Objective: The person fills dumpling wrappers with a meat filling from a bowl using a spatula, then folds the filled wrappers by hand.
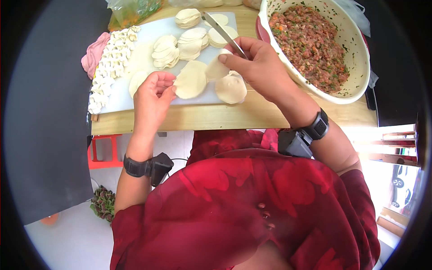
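Two hands [154, 92] [265, 69], one metal tool [223, 33]

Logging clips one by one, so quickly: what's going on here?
A person's left hand holds a dough wrapper by its edge over a white board. The right hand pinches a second wrapper and grips a flat tool. Stacks of wrappers lie on the board, and a bowl of mince stands to the right.

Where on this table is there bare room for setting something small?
The wooden table is bare between the white board and the red garment; a smaller bare patch lies between dough pieces and wrapper stacks. The board's middle and right are crowded.
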Tool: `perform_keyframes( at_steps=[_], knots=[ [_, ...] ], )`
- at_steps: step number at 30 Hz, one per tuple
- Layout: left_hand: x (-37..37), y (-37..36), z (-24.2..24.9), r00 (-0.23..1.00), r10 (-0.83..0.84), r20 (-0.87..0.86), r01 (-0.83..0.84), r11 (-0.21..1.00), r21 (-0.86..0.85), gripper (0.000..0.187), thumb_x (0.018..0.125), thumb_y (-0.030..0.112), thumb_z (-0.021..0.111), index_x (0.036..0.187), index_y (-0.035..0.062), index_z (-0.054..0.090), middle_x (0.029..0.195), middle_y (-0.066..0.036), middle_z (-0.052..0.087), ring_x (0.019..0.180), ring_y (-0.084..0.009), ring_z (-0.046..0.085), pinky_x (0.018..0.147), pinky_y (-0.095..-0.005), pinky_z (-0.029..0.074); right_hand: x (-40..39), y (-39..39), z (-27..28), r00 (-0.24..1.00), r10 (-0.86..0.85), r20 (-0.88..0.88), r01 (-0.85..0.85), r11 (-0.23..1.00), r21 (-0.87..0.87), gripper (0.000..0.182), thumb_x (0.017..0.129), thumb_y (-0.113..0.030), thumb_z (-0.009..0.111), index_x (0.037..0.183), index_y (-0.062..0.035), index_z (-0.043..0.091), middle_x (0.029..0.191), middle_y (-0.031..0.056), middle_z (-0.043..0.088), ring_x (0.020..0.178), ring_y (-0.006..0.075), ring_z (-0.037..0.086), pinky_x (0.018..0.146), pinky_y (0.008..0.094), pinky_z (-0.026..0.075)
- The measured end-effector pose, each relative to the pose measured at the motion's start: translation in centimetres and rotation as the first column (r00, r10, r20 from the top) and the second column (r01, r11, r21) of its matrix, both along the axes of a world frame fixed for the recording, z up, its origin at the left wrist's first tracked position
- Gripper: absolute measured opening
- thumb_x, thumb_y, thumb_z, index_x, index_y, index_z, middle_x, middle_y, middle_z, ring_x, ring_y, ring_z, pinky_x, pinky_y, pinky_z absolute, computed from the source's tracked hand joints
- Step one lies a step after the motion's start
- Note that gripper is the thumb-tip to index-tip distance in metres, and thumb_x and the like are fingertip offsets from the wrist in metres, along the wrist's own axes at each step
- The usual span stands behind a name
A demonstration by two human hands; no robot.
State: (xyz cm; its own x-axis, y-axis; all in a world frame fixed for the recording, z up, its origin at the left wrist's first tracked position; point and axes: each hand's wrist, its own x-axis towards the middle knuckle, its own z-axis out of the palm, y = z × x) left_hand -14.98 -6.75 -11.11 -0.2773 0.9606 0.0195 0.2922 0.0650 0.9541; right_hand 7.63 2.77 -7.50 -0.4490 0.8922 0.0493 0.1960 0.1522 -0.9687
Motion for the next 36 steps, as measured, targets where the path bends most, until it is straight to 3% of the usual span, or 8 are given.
perform_keyframes(
  at_steps=[3, 6, 8, 11, 17, 24, 27, 36],
  knots=[
    [1.0, -0.4, 1.6, 0.855, 0.068, -0.514, -0.005, 0.993, 0.122, 0.022, 0.087, -0.003, 0.060, 0.109, -0.0005, 0.059, 0.096, -0.006, 0.063, 0.080, -0.0116, 0.060, 0.071, -0.0253, 0.054, 1.0, -0.1, 1.7, 1.000, 0.007, -0.010, -0.006, 0.995, 0.097, 0.026, 0.082, -0.026, 0.069, 0.092, -0.0021, 0.065, 0.073, 0.0016, 0.061, 0.069, 0.0088, 0.055, 0.063, 0.0262, 0.046],
    [2.9, 0.0, 2.9, 0.977, -0.177, 0.119, 0.167, 0.982, 0.092, 0.021, 0.096, 0.012, 0.056, 0.113, -0.0007, 0.059, 0.108, -0.010, 0.063, 0.089, -0.0163, 0.064, 0.081, -0.0292, 0.055, 2.0, -0.6, 2.7, 0.994, 0.025, 0.103, -0.037, 0.993, 0.115, 0.025, 0.084, -0.023, 0.069, 0.098, -0.0017, 0.065, 0.079, 0.0027, 0.063, 0.074, 0.0082, 0.056, 0.065, 0.0247, 0.046],
    [5.3, 0.6, 4.1, 0.578, -0.239, 0.780, 0.396, 0.918, -0.012, 0.042, 0.100, 0.033, 0.049, 0.124, -0.0020, 0.053, 0.117, -0.011, 0.062, 0.102, -0.0202, 0.063, 0.088, -0.0323, 0.053, 2.6, -0.9, 2.5, 0.983, 0.136, 0.127, -0.155, 0.975, 0.160, 0.024, 0.086, -0.020, 0.069, 0.101, -0.0012, 0.065, 0.085, 0.0026, 0.064, 0.080, 0.0065, 0.056, 0.065, 0.0223, 0.046],
    [7.9, 1.6, 3.8, 0.409, -0.241, 0.880, 0.451, 0.892, 0.035, 0.057, 0.100, 0.044, 0.043, 0.129, -0.0045, 0.047, 0.119, -0.014, 0.061, 0.113, -0.0232, 0.059, 0.092, -0.0354, 0.053, 3.8, -2.5, 3.7, 0.945, 0.311, 0.099, -0.310, 0.950, -0.028, 0.027, 0.091, -0.026, 0.066, 0.102, -0.0009, 0.068, 0.089, 0.0038, 0.066, 0.082, 0.0094, 0.059, 0.073, 0.0246, 0.048],
    [10.8, 1.8, 3.1, 0.512, -0.297, 0.806, 0.560, 0.827, -0.052, 0.039, 0.098, 0.026, 0.053, 0.125, -0.0025, 0.052, 0.114, -0.017, 0.064, 0.104, -0.0276, 0.065, 0.090, -0.0356, 0.053, 13.1, -0.4, 6.2, 0.975, 0.096, 0.201, -0.164, 0.920, 0.357, 0.029, 0.092, -0.027, 0.060, 0.102, -0.0011, 0.070, 0.076, 0.0080, 0.067, 0.067, 0.0138, 0.057, 0.063, 0.0299, 0.046],
    [14.1, 3.0, 2.8, 0.553, -0.213, 0.805, 0.584, 0.789, -0.192, 0.032, 0.099, 0.017, 0.050, 0.125, -0.0024, 0.049, 0.119, -0.015, 0.061, 0.108, -0.0277, 0.062, 0.097, -0.0407, 0.050, 19.9, 1.4, 7.0, 0.628, -0.442, 0.641, -0.179, 0.719, 0.671, 0.021, 0.078, -0.008, 0.062, 0.098, -0.0068, 0.072, 0.082, 0.0155, 0.067, 0.079, 0.0342, 0.064, 0.071, 0.0426, 0.051],
    [15.2, 3.1, 2.9, 0.497, -0.150, 0.855, 0.563, 0.805, -0.186, 0.032, 0.099, 0.014, 0.048, 0.126, -0.0045, 0.046, 0.123, -0.016, 0.058, 0.112, -0.0276, 0.060, 0.101, -0.0429, 0.048, 19.2, 1.9, 5.7, 0.468, -0.374, 0.800, -0.286, 0.793, 0.538, 0.016, 0.079, -0.006, 0.065, 0.094, -0.0063, 0.071, 0.086, 0.0139, 0.064, 0.084, 0.0348, 0.061, 0.074, 0.0428, 0.048],
    [16.5, 3.5, 4.2, 0.418, -0.182, 0.890, 0.580, 0.807, -0.107, 0.035, 0.100, 0.014, 0.042, 0.128, -0.0066, 0.041, 0.128, -0.019, 0.055, 0.118, -0.0325, 0.056, 0.101, -0.0452, 0.048, 18.0, 0.3, 5.1, 0.640, -0.231, 0.733, -0.322, 0.785, 0.529, 0.013, 0.078, -0.005, 0.064, 0.089, -0.0023, 0.070, 0.081, 0.0135, 0.063, 0.081, 0.0343, 0.061, 0.072, 0.0429, 0.048]
  ],
)
